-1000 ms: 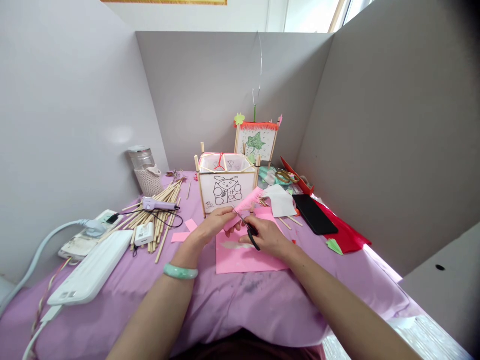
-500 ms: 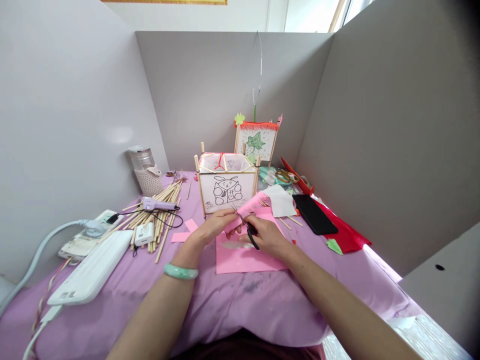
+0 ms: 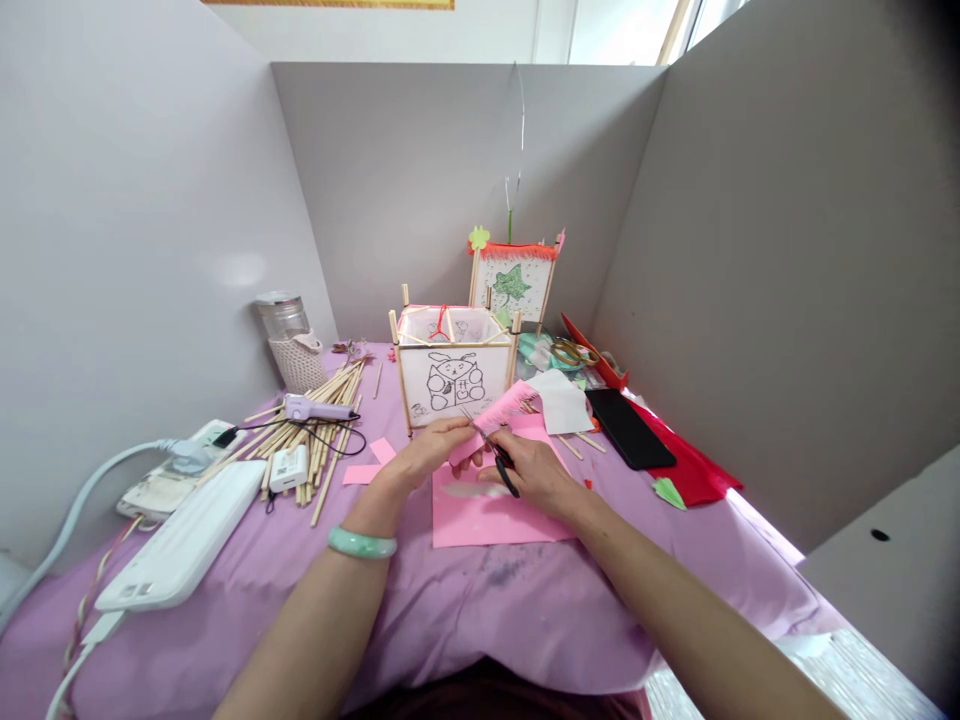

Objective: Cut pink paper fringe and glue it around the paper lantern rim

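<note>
My left hand (image 3: 441, 450) pinches a pink paper strip (image 3: 504, 408) whose upper edge is cut into a fine fringe. In my right hand (image 3: 534, 470) are black-handled scissors (image 3: 504, 470), their blades lying at the strip beside my left fingertips. Below both hands a larger pink sheet (image 3: 495, 525) lies on the purple cloth. Just beyond stands a stick-framed lantern (image 3: 456, 385) with white paper sides and a line-drawn animal on its front. A white paper piece (image 3: 564, 402) lies to the right of the strip. My left fingertips are partly hidden by the strip.
Left are a bundle of wooden sticks (image 3: 322, 440), a glue gun (image 3: 319, 408), a charger (image 3: 289, 468), a white power bank-like box (image 3: 184, 540) and a jar (image 3: 289, 340). Right are a black phone (image 3: 628, 428) and red cloth (image 3: 690, 465). A finished-looking second lantern (image 3: 516, 285) stands behind. Grey partitions enclose three sides.
The scissors' handle loops have shifted very slightly in my right hand. My left hand and the fringed strip stay almost in the same place.
</note>
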A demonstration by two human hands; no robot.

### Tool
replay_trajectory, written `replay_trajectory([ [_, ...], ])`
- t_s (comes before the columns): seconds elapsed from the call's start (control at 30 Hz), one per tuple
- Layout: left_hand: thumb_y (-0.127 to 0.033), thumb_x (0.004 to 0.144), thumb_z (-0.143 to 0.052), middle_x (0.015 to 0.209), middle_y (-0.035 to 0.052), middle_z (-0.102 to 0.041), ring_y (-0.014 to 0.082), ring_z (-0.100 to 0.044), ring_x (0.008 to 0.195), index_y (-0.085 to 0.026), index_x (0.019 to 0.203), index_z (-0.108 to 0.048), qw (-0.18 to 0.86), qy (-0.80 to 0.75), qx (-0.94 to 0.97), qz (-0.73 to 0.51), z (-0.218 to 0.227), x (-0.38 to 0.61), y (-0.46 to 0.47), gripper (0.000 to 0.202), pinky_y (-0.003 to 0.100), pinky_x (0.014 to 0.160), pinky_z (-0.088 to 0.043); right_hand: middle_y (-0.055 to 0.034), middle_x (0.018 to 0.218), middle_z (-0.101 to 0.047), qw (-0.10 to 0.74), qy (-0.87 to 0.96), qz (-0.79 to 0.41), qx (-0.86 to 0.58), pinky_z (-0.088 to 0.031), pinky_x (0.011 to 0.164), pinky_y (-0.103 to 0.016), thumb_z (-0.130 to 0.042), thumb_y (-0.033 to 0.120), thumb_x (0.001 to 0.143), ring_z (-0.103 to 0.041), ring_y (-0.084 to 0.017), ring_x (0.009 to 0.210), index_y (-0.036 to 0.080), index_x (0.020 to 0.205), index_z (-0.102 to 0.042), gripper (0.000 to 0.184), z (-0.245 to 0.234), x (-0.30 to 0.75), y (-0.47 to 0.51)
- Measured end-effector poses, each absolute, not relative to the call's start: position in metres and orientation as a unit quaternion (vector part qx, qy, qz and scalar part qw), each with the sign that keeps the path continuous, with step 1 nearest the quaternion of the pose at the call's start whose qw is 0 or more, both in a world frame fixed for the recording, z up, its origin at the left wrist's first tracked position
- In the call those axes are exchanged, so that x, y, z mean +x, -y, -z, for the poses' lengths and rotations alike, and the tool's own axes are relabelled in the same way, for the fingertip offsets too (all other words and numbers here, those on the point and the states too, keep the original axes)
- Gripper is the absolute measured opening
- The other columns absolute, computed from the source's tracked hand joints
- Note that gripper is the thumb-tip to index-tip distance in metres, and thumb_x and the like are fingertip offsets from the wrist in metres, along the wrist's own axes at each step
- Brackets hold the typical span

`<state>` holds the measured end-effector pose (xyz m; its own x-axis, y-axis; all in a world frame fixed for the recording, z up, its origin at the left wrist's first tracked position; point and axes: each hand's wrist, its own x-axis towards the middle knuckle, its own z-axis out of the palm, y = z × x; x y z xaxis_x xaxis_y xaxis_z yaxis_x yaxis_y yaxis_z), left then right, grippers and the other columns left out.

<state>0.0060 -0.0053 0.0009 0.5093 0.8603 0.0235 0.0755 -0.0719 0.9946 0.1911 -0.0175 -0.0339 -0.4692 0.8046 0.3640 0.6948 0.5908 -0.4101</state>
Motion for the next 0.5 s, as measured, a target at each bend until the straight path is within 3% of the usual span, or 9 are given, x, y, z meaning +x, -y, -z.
replay_trajectory([
  [0.5, -0.039, 0.081, -0.052, 0.069, 0.0033, -0.06, 0.011, -0.053, 0.054, -0.013, 0.077, -0.055, 0.559, -0.354, 0.624, -0.415, 0.0001, 0.005, 0.002, 0.026, 0.024, 0.049, -0.042, 0.0009, 0.08, -0.058, 0.275, 0.849, -0.138, -0.431, -0.033, 0.058, -0.021, -0.062, 0.049, 0.077, -0.052, -0.013, 0.068, 0.021, 0.095, -0.055, 0.034, 0.0272, 0.1946, 0.0213],
])
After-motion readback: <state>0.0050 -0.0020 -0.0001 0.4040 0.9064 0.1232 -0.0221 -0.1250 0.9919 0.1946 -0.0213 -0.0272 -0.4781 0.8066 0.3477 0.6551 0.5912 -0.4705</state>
